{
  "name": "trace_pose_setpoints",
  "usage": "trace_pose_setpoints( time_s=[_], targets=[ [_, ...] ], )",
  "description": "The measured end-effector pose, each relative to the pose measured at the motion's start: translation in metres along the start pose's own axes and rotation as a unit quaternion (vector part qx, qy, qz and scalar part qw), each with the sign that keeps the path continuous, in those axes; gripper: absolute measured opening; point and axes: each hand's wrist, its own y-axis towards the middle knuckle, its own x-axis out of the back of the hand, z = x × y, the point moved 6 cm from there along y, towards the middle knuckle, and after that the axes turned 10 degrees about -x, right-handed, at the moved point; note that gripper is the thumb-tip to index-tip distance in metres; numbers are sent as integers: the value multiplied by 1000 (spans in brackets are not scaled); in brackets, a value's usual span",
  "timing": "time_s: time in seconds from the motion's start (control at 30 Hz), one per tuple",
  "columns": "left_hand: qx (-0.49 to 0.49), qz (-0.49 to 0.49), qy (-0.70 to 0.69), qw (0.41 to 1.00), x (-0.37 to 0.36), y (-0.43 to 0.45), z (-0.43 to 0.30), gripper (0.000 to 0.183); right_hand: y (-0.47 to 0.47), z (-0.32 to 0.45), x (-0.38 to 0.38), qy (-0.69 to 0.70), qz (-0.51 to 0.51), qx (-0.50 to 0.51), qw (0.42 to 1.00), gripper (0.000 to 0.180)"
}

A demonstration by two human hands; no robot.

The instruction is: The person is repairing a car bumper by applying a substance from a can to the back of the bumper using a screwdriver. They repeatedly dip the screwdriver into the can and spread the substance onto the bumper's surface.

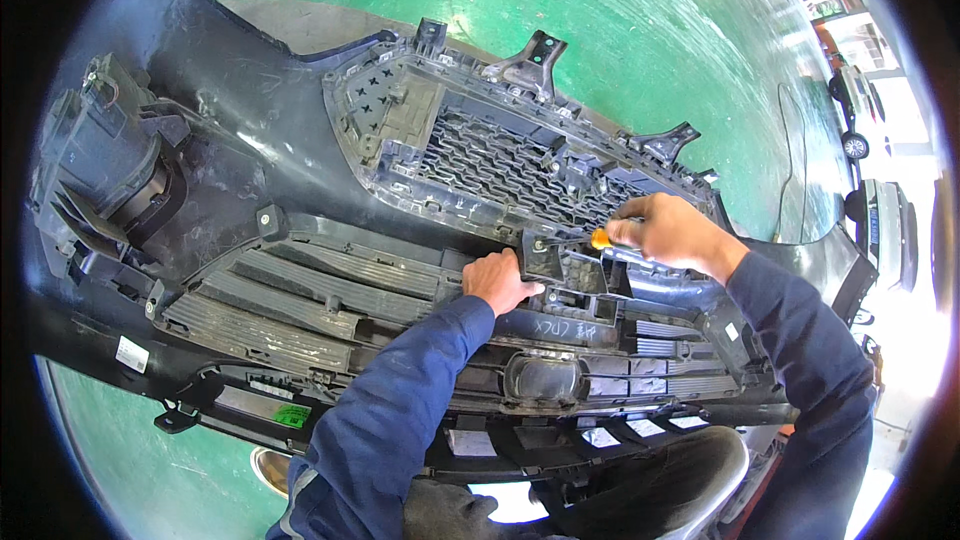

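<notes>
The inner side of a black plastic car bumper cover [247, 112] lies across the view, with a honeycomb grille [495, 157] in its upper middle and slatted lower grille panels [300, 277] below. My left hand [496, 281] grips the edge of a black plastic bracket [541, 259] near the centre. My right hand [664, 232] is closed around the yellow-orange handle of a screwdriver [601, 238]. Its thin shaft points left towards a screw [538, 245] on that bracket; whether the tip touches the screw cannot be told.
Metal mounting brackets [536, 64] stick up along the bumper's far edge. A lamp housing [112, 157] sits at the left end. Behind lies a green glossy floor [630, 22] with a cable [784, 165]. Parked cars [859, 112] stand at the right. My knee [697, 472] is close to the near edge.
</notes>
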Motion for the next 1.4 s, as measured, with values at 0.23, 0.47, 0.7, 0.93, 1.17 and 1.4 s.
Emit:
trace_pose_setpoints(
  time_s=[0.23, 0.47, 0.7, 0.93, 1.17, 1.4],
  targets=[
    [6, -25, -8, 1000, -3, 0, 3, 61, -16, 26, -9, -358, -135, 311, 870, 38],
    [13, 12, 3, 1000, 1, 1, 1, 66, 3, 12, 7, -102, -35, 55, 993, 48],
    [16, 10, 12, 1000, -5, 0, 3, 65, -5, 34, -9, -396, -128, 220, 882, 38],
    [-3, 94, -46, 994, 13, 3, 21, 82, -4, 38, 9, -213, -87, 48, 972, 42],
    [89, 148, -388, 905, 46, -31, 65, 17, -22, 30, -2, -314, -207, 230, 898, 26],
    [118, 82, -493, 858, 56, -68, 61, 17, -12, 28, 8, -224, -217, 190, 931, 23]
  ],
)
